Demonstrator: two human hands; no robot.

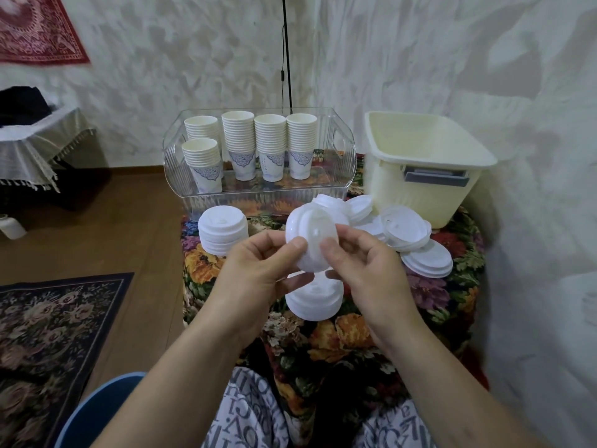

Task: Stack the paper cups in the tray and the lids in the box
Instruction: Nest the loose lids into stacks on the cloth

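Both hands hold a small stack of white lids [311, 236] above the table's middle. My left hand [258, 270] pinches its left edge and my right hand [361, 266] pinches its right edge. A second lid stack [315, 302] sits right below them. Another neat lid stack [223, 232] stands to the left, and loose lids [407, 234] lie scattered to the right. The clear tray [342, 176] at the back holds several stacks of paper cups [269, 147]. The cream box [420, 169] stands at the back right.
The small table wears a flowery cloth [339, 337]. A wooden floor with a dark rug [58, 331] lies to the left. A black pole [287, 53] rises behind the tray by the wall. A cloth-covered side table [35, 140] stands far left.
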